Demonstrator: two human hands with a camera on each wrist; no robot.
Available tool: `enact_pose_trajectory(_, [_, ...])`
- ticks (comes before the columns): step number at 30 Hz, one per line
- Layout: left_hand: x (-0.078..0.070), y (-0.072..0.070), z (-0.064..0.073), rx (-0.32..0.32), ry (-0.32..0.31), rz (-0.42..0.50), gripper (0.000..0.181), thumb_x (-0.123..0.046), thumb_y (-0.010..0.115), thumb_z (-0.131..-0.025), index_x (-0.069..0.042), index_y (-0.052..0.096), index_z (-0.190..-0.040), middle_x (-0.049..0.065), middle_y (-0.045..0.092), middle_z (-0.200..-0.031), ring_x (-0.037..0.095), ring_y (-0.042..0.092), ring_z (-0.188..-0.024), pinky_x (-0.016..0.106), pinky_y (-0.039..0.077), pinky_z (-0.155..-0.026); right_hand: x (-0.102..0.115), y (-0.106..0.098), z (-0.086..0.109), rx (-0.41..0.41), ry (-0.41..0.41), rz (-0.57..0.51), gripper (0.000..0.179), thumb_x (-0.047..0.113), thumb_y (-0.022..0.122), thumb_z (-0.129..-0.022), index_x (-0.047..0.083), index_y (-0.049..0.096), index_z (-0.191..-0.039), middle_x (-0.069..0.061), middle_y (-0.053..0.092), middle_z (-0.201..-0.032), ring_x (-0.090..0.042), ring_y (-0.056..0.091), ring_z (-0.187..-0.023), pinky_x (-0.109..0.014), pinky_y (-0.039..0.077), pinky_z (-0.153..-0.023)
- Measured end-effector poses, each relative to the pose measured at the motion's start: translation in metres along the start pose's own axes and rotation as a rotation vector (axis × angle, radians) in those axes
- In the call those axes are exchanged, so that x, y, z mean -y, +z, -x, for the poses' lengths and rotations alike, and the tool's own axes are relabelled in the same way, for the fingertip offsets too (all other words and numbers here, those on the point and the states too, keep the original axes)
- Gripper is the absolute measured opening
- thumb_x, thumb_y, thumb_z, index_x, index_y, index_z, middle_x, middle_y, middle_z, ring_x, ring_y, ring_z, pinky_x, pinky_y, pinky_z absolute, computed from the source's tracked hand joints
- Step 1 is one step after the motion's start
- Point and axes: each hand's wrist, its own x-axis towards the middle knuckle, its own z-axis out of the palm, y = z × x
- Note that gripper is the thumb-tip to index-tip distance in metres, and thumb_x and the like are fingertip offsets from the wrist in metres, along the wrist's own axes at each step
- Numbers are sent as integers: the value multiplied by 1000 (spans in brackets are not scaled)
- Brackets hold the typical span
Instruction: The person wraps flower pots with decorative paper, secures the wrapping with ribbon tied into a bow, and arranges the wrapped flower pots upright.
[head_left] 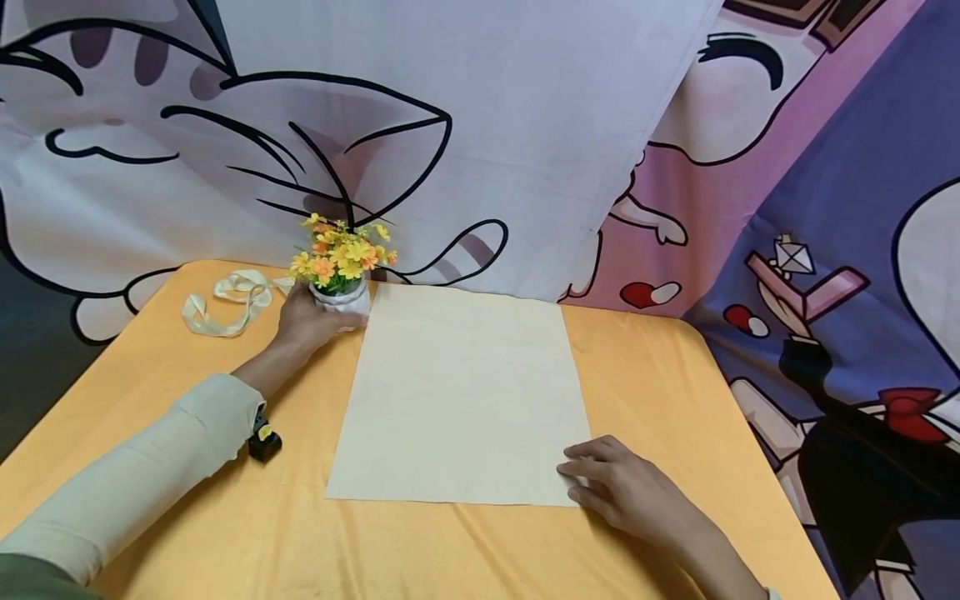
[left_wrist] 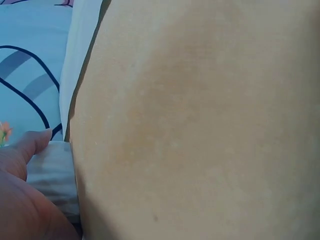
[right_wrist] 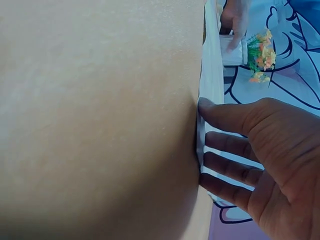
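A small white pot [head_left: 356, 302] of yellow and orange flowers [head_left: 343, 255] stands near the back of the table, by the far left corner of a flat cream sheet [head_left: 465, 392]. My left hand [head_left: 303, 323] grips the pot, thumb across its front; the other fingers are mostly hidden. In the right wrist view the pot [right_wrist: 233, 50] shows beyond the sheet with that hand on it. Over the sheet's near right corner, my right hand [head_left: 633, 492] touches it with relaxed, spread fingertips and holds nothing. Whether the sheet is paper or cloth I cannot tell.
A loosely looped cream ribbon [head_left: 228, 312] lies at the back left of the yellow tablecloth [head_left: 292, 517]. Behind the table hangs a cartoon-printed cloth [head_left: 540, 150], with another printed cloth [head_left: 847, 217] along the right side.
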Motion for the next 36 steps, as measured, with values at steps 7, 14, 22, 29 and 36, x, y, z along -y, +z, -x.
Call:
enact_pose_trajectory(7, [2,-2,-3,-2,-18,-28,125,-29,100,-87,-2,19,-178,29,43,-174,51,44,-160,66,35,-135,0,-1,-4,-1,-23,11,24,17,89,-98,22,85,-122,1,78,-130,-21,72,-120,-37,67,-91])
enact_pose_trajectory(14, [1,-1,-4,-13,-29,-6,127,-30,101,-85,-3,19,-178,28,41,-177,50,42,-163,64,36,-136,-1,1,-7,5,-42,-42,24,11,89,-96,18,85,-119,-1,76,-127,-22,68,-117,-36,65,-93])
enact_pose_trajectory(22, [-1,-1,-6,-29,-59,8,128,-28,102,-84,-3,19,-178,26,40,-178,48,41,-164,61,34,-137,2,-2,-8,38,-16,-11,42,11,90,-96,17,80,-137,0,76,-127,-24,68,-119,-42,65,-96])
enact_pose_trajectory(29, [-6,-3,-9,-51,-116,79,127,-17,102,-80,-7,22,-178,21,40,-179,44,42,-165,58,34,-138,2,1,-11,14,-50,25,39,11,91,-95,17,83,-132,1,75,-124,-24,66,-115,-38,64,-93])
enact_pose_trajectory(36, [-8,-3,-9,-50,-94,154,123,-7,101,-80,-10,26,-178,19,44,-177,40,45,-162,55,37,-137,4,3,-9,3,-61,33,39,6,91,-94,17,84,-131,0,75,-122,-27,67,-112,-37,64,-90])
